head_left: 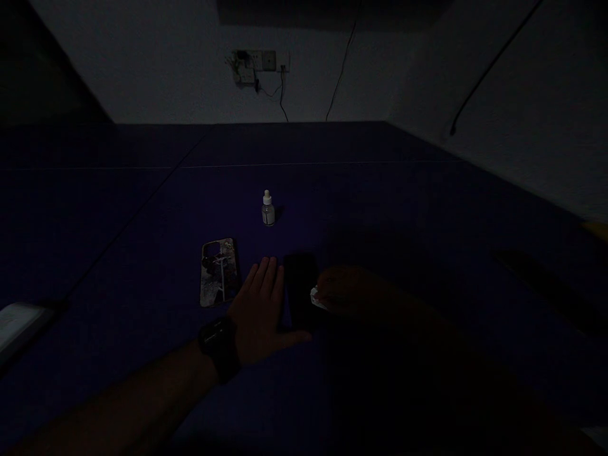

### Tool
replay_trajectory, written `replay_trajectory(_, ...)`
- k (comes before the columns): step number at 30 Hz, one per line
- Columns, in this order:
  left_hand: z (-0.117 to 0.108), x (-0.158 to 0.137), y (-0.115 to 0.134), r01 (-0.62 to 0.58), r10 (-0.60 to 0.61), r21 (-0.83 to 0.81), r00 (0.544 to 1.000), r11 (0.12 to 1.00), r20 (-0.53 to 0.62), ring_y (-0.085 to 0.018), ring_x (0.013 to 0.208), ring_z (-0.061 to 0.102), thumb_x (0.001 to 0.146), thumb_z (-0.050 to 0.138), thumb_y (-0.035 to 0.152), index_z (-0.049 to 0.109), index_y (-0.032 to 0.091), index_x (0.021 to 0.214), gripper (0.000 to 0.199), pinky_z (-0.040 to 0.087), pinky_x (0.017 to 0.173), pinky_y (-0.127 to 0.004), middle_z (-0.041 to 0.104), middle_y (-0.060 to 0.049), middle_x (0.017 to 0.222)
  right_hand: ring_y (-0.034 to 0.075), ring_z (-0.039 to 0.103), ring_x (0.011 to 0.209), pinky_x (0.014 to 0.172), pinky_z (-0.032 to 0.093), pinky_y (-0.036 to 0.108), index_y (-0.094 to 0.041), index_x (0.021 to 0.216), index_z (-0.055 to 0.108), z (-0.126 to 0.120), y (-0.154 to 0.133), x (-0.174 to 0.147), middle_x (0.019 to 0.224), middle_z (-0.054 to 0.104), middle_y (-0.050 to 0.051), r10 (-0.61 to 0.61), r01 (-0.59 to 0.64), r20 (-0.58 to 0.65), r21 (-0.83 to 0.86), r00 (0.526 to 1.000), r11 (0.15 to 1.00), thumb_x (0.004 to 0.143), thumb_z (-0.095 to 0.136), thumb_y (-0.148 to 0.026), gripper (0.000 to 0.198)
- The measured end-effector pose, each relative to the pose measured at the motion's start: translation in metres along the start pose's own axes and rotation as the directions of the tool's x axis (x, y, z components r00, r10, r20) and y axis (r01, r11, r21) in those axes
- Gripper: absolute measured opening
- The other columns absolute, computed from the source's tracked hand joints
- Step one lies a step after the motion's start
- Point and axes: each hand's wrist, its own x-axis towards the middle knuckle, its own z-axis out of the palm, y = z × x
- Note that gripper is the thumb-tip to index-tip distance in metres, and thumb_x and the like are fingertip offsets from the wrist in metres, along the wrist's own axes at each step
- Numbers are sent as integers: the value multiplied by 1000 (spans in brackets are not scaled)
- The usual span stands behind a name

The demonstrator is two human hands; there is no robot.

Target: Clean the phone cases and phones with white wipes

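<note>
A dark smartphone (300,278) lies flat on the blue-purple surface in dim light. My left hand (263,307), with a black watch (220,345) on its wrist, rests flat along the phone's left side, thumb stretched across below it. On the phone's right side, my right hand (344,288) is closed around a crumpled white tissue or cloth (317,299), which is at the phone's face. A patterned phone case (218,272) with a camera cutout lies left of my left hand. Beyond both hands a small dropper bottle (268,212) with a white cap stands upright.
A white box-like object (21,326) sits at the left edge. On the right lies a long dark object (546,288), hard to make out. Sockets with plugs and cables (259,63) are on the back wall. A dark cable (494,66) hangs along the right wall.
</note>
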Motion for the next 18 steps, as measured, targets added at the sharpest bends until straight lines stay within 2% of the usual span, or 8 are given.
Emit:
replay_trajectory(4,2,-1,-1,2,-2,-1,1000,1000,-18,-45,149,25,75,35,95,32,-4,151,125,26,120,-58,29,-33,158,18,70,88,79,54,30,-17,94,73,6,0,6,99,73,8,49,-50,-66,-22,997,999,96,59,-20,14)
replay_trajectory(9,3,-2,-3,-25,25,-4,999,1000,-27,-45,150,24,77,34,94,29,-2,152,122,26,120,-60,28,-31,159,16,69,85,78,53,28,-18,91,73,4,-1,3,96,74,6,-18,19,-6,52,1000,998,97,59,-24,16)
replay_trajectory(15,4,-2,-3,-14,14,2,999,1000,-35,-45,149,26,75,38,94,31,-2,152,123,26,120,-58,28,-32,159,19,69,91,82,54,32,-17,94,72,5,4,3,101,73,9,36,-36,-123,6,992,999,94,61,-18,11)
replay_trajectory(18,5,-3,-3,-20,20,2,999,1000,-31,-45,149,25,76,34,94,31,-3,152,123,27,119,-59,28,-32,158,19,69,89,81,54,32,-17,92,72,9,0,5,99,73,8,2,-1,-68,21,998,1000,93,62,-18,10)
